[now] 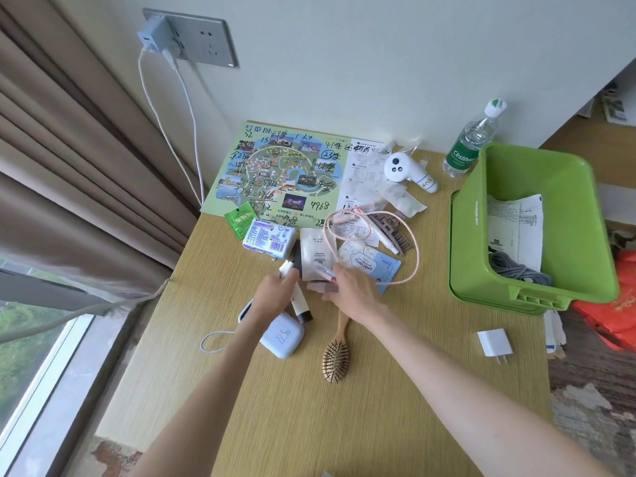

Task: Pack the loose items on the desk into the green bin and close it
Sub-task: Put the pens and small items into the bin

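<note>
You are barely starting. Bin [475, 242] is sitting open at 3 o'clock, holding only paper [516, 218] and cord [516, 273]. Map [275, 170], brush [336, 359] and plug [494, 344] are lying loose. Left hand [275, 294] is gripping a tube [285, 269]; right hand [354, 292] grip, cannot tell. Desk [395, 390] is butting the wall at 12, curtain [79, 160] hanging at 9.

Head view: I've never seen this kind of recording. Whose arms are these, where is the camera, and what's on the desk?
No machine here: a person wears one wide-angle camera on the head, looking down at their own bare arms. The left hand grips a small white item; the right hand reaches into a pile of sachets, and whether it holds anything is unclear. On the desk lie a scribbled map, tissue pack, wet wipes pack, pink cable, wooden hairbrush and white charger plug. A water bottle stands by the wall. The green bin, at the right, is open with paper and grey cord inside.
</note>
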{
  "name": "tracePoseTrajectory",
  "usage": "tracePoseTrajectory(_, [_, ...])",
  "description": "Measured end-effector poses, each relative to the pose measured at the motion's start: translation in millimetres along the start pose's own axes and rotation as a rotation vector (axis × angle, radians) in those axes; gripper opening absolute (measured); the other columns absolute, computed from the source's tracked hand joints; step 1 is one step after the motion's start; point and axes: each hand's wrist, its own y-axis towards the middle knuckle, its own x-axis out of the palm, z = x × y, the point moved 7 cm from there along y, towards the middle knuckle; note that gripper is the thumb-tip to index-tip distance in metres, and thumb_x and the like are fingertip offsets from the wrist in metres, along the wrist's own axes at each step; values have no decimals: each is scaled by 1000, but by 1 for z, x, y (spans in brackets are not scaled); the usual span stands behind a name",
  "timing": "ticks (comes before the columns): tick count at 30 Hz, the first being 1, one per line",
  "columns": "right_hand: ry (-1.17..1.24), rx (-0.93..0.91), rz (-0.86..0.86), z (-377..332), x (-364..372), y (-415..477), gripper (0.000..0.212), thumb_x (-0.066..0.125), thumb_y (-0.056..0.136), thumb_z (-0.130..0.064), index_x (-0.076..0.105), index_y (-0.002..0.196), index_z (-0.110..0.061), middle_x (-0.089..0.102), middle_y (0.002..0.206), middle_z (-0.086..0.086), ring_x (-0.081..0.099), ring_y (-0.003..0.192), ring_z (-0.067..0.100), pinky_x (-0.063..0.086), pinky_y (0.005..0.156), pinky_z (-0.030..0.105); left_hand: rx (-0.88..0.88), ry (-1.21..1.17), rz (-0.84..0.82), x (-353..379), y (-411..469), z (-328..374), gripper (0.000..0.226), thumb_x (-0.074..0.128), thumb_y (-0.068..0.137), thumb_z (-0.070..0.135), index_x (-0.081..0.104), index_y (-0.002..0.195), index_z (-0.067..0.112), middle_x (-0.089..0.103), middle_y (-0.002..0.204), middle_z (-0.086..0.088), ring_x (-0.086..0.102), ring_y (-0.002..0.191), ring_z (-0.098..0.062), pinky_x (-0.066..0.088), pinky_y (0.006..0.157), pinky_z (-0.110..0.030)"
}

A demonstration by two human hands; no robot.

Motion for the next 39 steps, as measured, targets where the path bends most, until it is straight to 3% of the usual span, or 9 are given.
tracePoseTrajectory(3, [-48,-24,-12,-4,10,-3,32,74,82,-37,52,91,-15,62,81,1,64,74,22,45,59,31,-41,-195,-17,-8,2,-4,33,46,95,37,53,77,10,49,70,-7,43,63,-18,35,59,-30])
tracePoseTrajectory(6, [4,-38,-8,-4,9,-4,26,67,87,-37,50,83,-18,54,70,-7,59,64,16,39,52,25,-40,-340,-3,-19,2,0,31,52,95,34,59,77,11,52,67,-5,46,54,-15,39,52,-28])
tracePoseTrajectory(13, [470,93,155,18,-81,-7,42,59,85,-52,38,62,-24,36,53,-11,33,43,5,25,45,23,109,-500,-172,-14,-3,80,32,47,100,41,53,95,10,57,71,-2,60,58,-18,51,62,-33])
tracePoseTrajectory(16, [626,111,275,44,-141,-16,41,64,87,-44,38,62,-23,34,54,-11,33,43,5,24,46,18,224,-508,-267,3,-13,135,29,44,102,39,50,94,11,62,68,-2,64,58,-23,55,60,-33])
tracePoseTrajectory(21, [604,215,494,123,-224,-40,45,62,88,-46,33,65,-19,30,59,-6,31,54,14,24,52,30,383,-438,-361,44,-23,220,25,43,103,35,43,103,10,59,71,-7,59,64,-24,54,60,-30])
tracePoseTrajectory(25, [576,434,673,201,-251,-58,39,57,92,-42,43,65,-17,39,57,-5,37,51,14,27,43,20,521,-247,-386,88,-26,270,33,39,103,41,44,102,8,60,73,-10,57,66,-22,47,61,-32])
tracePoseTrajectory(29, [551,536,550,246,-228,-50,36,47,98,-41,50,72,-16,45,62,-2,41,52,16,27,46,29,557,-100,-410,131,-22,290,36,40,101,44,42,103,8,62,72,-6,57,56,-10,47,53,-22])
tracePoseTrajectory(36, [500,507,203,260,-175,-17,29,46,100,-32,52,82,-10,44,66,0,40,54,16,28,50,29,539,-1,-436,166,-9,287,32,37,102,43,39,101,11,59,72,-6,53,51,-9,45,47,-21])
tracePoseTrajectory(39, [431,564,258,266,-175,-15,20,46,100,-25,52,93,-7,52,73,4,45,56,17,31,49,29,534,29,-417,170,-1,284,32,37,102,44,39,98,12,59,72,-4,51,49,-7,44,46,-21])
